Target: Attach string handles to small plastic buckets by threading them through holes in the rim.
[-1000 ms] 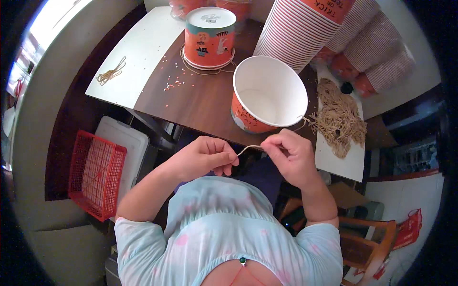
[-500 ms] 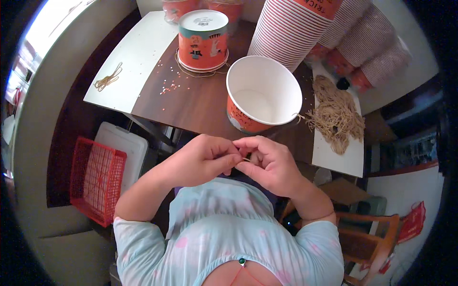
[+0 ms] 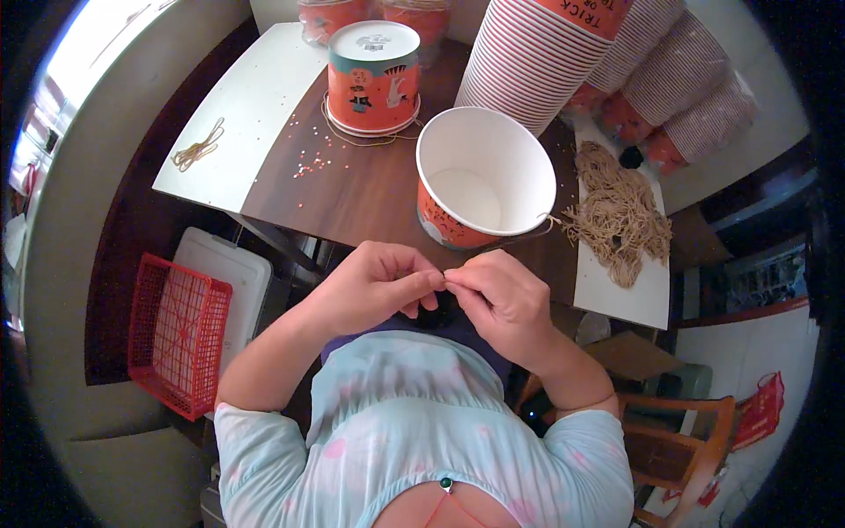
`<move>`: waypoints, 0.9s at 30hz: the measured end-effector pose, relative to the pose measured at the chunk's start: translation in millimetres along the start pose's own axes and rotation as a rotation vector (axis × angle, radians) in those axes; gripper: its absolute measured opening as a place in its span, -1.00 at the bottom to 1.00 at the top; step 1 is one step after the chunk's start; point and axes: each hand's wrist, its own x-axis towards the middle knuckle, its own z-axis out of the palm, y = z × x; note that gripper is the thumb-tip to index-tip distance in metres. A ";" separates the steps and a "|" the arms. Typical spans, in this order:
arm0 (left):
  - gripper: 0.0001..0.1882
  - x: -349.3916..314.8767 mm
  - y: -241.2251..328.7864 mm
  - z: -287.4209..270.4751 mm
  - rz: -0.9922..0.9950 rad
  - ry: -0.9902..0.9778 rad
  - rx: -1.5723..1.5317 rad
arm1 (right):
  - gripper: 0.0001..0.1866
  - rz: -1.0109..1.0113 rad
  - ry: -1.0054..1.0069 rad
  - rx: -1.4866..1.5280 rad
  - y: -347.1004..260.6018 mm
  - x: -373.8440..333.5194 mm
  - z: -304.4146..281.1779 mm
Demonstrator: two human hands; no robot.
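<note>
Right in front of me stands an open paper bucket (image 3: 480,189), white inside and orange outside. A thin tan string (image 3: 553,219) is fastened at its right side, just under the rim, and droops toward my hands. Between the bucket and my lap, my left hand (image 3: 392,282) and my right hand (image 3: 502,295) meet fingertip to fingertip. Both are closed in a pinch on the string's end, which is mostly hidden by the fingers. Farther back, an upside-down orange bucket (image 3: 373,84) has a string looped round its base.
A tall stack of nested buckets (image 3: 528,66) rises behind, with bagged stacks (image 3: 695,97) at right. A heap of tan strings (image 3: 620,220) covers the table's right end. A small string bundle (image 3: 200,148) lies left, near scattered bits (image 3: 312,163). A red basket (image 3: 180,339) sits below left.
My hands have shifted slightly; the right fingers have closed from a looser curl into a tight pinch against the left fingertips. The strand seen between them is now covered. The buckets stay put.
</note>
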 end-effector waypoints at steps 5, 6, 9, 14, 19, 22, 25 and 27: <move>-0.86 0.3 -0.2 4.0 0.051 0.033 0.037 | -0.84 0.001 -0.015 -0.007 -1.7 -0.7 -3.3; -0.88 -0.2 -0.3 4.0 0.065 0.041 0.047 | -0.83 0.004 -0.021 0.011 -1.3 -1.3 -3.1; -0.90 -0.9 -5.4 5.6 0.138 0.069 0.039 | -0.82 0.024 -0.021 0.046 -3.3 -4.2 -4.2; -0.91 -5.1 3.8 13.1 0.126 0.084 0.040 | -0.81 -0.069 -0.007 0.017 -1.3 -5.5 -7.2; -0.90 -3.4 15.9 17.7 0.278 0.141 0.348 | -0.85 -0.162 0.016 -0.160 -1.4 -0.2 -14.9; -0.81 8.7 28.7 12.1 0.434 0.306 0.474 | -0.85 -0.079 -0.029 -0.051 8.8 17.9 -31.7; -0.66 42.3 52.9 -17.5 0.453 0.606 0.762 | -0.91 0.091 0.015 -0.078 37.5 51.8 -67.1; -0.61 69.2 55.6 -35.7 0.485 0.651 0.835 | -0.91 0.150 0.012 -0.116 65.7 73.5 -82.4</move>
